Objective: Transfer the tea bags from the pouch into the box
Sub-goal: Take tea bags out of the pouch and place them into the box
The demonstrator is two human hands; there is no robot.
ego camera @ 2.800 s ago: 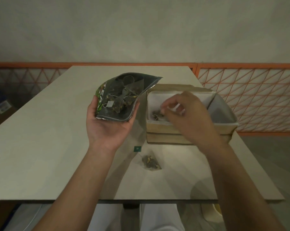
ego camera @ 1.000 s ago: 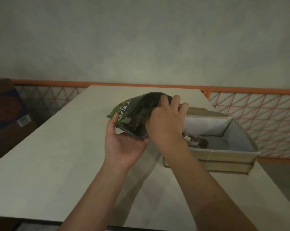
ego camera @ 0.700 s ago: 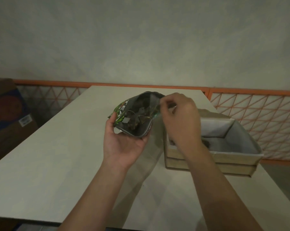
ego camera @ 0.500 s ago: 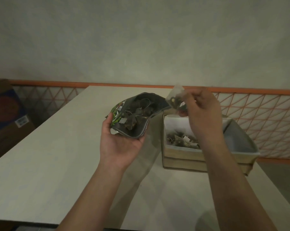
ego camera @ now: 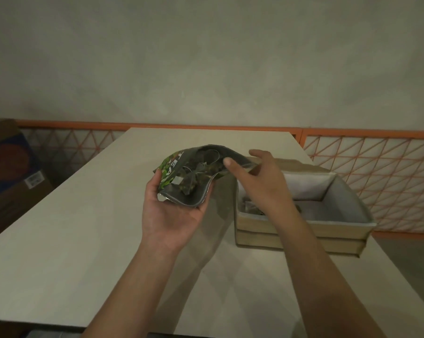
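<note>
**Hand at the pouch mouth: reach in for the next bag**

Your right hand (ego camera: 259, 181) is spread, fingers relaxed and holding nothing, thumb at the pouch's open lip. Your left hand (ego camera: 174, 211) cups the pouch (ego camera: 193, 176) from below, fingers curled round its near edge, above the surface (ego camera: 72, 228). To the right the box (ego camera: 303, 230) sits open near the surface's right edge, a few tea bags (ego camera: 251, 206) already inside. More show in the pouch. Keep the mouth tilted toward the box, pinch a single bag, lift clear of the lip, and carry it over the box's left wall. Open room lies left and near.
</note>
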